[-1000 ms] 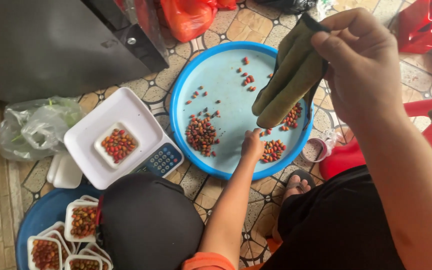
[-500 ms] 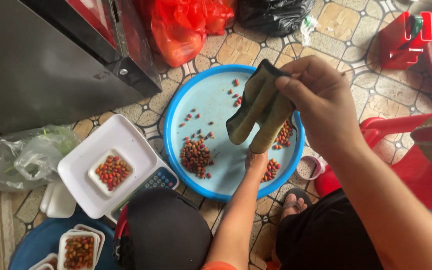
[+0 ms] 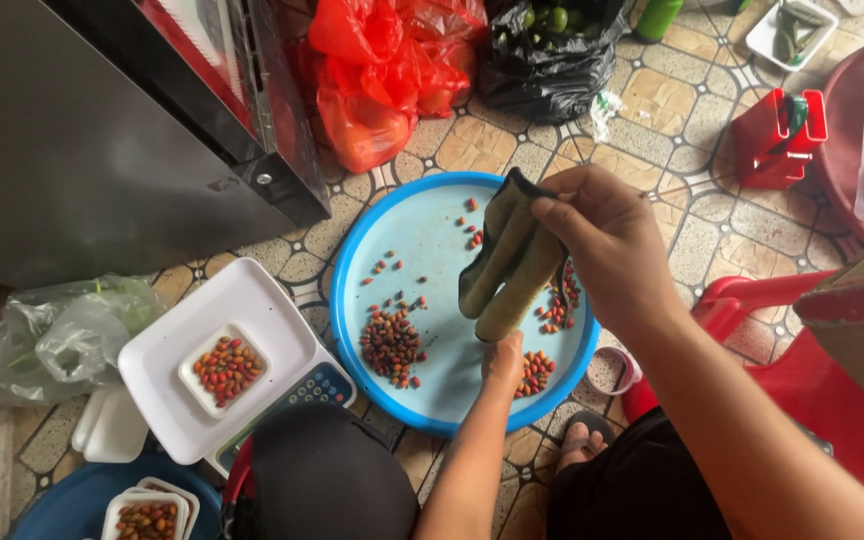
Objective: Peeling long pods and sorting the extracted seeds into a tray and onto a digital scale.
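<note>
Far left of frame: white scale carrying a small tray of red seeds, near the round blue tray. Centre: loose seeds piled on that tray. Just right of them, left hand reaching in, fingers hidden, grip impossible to tell. Above, right hand clamped on two long green pods, tilted over the tray. Risk: a slipping pod scattering seeds onto the floor tiles.

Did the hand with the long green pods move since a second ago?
Yes. The right hand with the green pods has shifted left and lower over the blue tray; earlier it was over the tray's upper right rim.
</note>
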